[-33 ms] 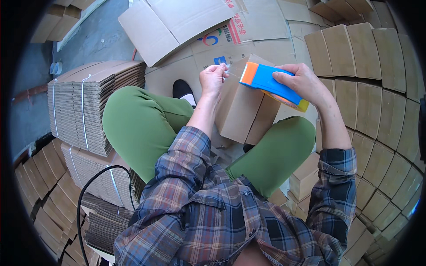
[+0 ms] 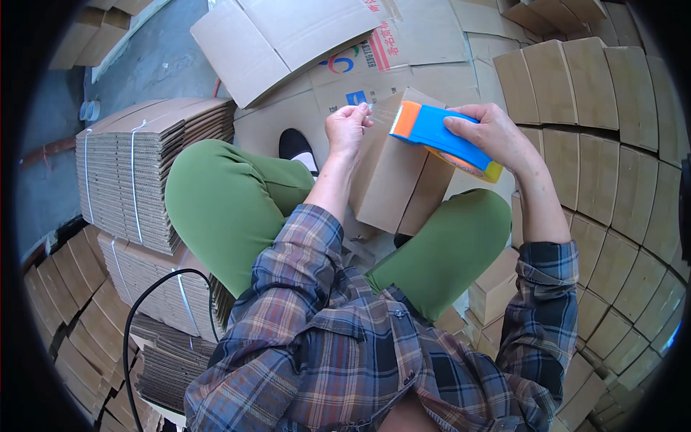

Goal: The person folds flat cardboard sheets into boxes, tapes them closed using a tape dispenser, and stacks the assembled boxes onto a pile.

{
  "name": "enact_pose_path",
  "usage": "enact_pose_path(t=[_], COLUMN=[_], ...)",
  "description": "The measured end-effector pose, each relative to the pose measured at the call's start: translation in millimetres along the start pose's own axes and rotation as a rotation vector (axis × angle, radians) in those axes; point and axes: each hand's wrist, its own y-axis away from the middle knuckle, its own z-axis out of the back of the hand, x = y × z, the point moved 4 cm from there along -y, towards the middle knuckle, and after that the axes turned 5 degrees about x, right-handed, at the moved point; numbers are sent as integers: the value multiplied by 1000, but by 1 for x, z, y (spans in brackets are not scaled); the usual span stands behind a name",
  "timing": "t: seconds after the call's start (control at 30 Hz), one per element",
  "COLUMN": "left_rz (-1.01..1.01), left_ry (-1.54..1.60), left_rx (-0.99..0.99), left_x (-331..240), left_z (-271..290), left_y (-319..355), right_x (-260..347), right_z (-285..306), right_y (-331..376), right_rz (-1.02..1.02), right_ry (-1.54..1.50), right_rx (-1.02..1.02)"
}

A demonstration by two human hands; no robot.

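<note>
My right hand (image 2: 489, 137) grips a blue tape dispenser (image 2: 443, 128) with an orange front, a toothed edge and a yellow lower part. A roll of tape shows along its underside. Clear tape (image 2: 385, 115) stretches from the toothed edge to my left hand (image 2: 348, 128), whose thumb and fingers pinch the free end. Below both hands, a brown cardboard box (image 2: 389, 176) stands tilted between my knees, its seam running lengthwise. Dispenser and hand cover part of the box's right side. Whether the tape touches the cardboard, I cannot tell.
Bundles of flat cartons (image 2: 133, 173), tied with white straps, stand at my left. Stacked brown boxes (image 2: 590, 173) form a wall at my right. A large folded carton (image 2: 281, 43) lies ahead on flattened cardboard (image 2: 425, 43). A black cable (image 2: 133, 331) loops at lower left.
</note>
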Motion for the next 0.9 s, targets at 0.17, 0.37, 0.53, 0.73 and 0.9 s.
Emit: enact_pose_path(t=[0.17, 0.37, 0.53, 0.73, 0.9], left_rz=[-9, -189, 16, -116, 169], left_ry=[-113, -698, -1030, -403, -583], left_rx=[2, -38, -120, 367, 125], left_x=[19, 31, 59, 9, 17], left_z=[-4, -22, 20, -46, 11], left_y=[-5, 0, -10, 37, 31], right_x=[-4, -17, -7, -21, -3], right_z=[1, 3, -1, 8, 8], right_y=[-5, -8, -8, -8, -9], right_rz=[-27, -32, -11, -80, -70], right_ry=[50, 52, 53, 179, 290], right_rx=[-28, -57, -63, -97, -128])
